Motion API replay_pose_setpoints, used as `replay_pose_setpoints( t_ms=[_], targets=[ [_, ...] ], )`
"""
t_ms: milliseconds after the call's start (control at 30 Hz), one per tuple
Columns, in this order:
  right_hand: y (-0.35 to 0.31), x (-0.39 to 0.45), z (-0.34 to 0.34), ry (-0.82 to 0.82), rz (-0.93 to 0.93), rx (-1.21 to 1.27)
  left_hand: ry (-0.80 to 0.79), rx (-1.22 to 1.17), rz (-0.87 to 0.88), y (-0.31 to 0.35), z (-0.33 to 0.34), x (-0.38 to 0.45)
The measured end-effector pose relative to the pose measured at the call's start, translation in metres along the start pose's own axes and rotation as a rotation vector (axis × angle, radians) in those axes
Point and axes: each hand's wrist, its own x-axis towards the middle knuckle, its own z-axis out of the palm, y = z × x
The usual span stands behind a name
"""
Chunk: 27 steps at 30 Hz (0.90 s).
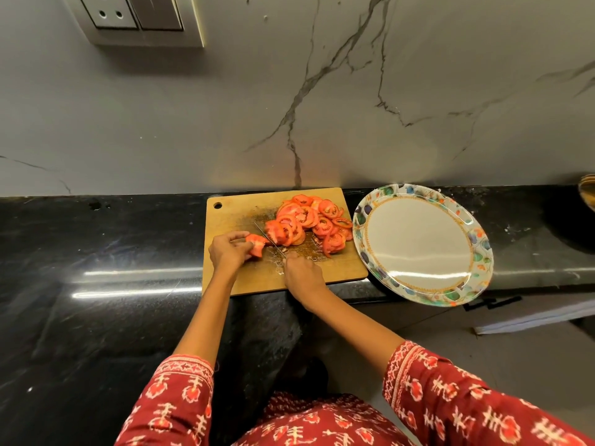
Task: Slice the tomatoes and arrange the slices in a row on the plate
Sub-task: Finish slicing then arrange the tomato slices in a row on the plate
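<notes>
On a wooden cutting board [238, 217] lies a pile of red tomato slices [310, 222], spread over its right half. My left hand [227, 251] pinches a small end piece of tomato [256, 245] on the board. My right hand [302, 273] grips the handle of a knife [269, 238], whose thin blade stands between the end piece and the slices. A round white plate [418, 244] with a coloured leaf-patterned rim sits just right of the board and holds nothing.
The board and plate rest on a glossy black counter [112, 268] against a marbled grey wall. The plate's near rim overhangs the counter's front edge. A switch panel [138, 17] is on the wall at upper left. A dark rounded object [587, 194] shows at the far right edge.
</notes>
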Motion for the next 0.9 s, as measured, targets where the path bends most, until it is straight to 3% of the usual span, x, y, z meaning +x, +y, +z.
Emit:
replay_pose_setpoints(
  t_ms=[167,333,500,700,900],
  targets=[
    [0.012,-0.008,-0.003,-0.029,-0.021,0.073,0.094,0.037,0.018,0.005,0.005,-0.007],
    [0.029,-0.040,0.000,-0.034,-0.033,-0.060,0.139,0.047,0.061,0.014,0.011,-0.015],
    [0.018,-0.025,-0.003,-0.075,0.066,0.167,0.146,0.077,0.074,0.006,0.009,-0.016],
    [0.008,-0.020,0.007,0.035,0.068,0.041,0.258,0.109,0.188,0.014,-0.006,-0.030],
    [0.020,-0.030,0.000,0.128,0.032,0.174,0.102,0.252,0.416,0.014,0.013,-0.031]
  ],
)
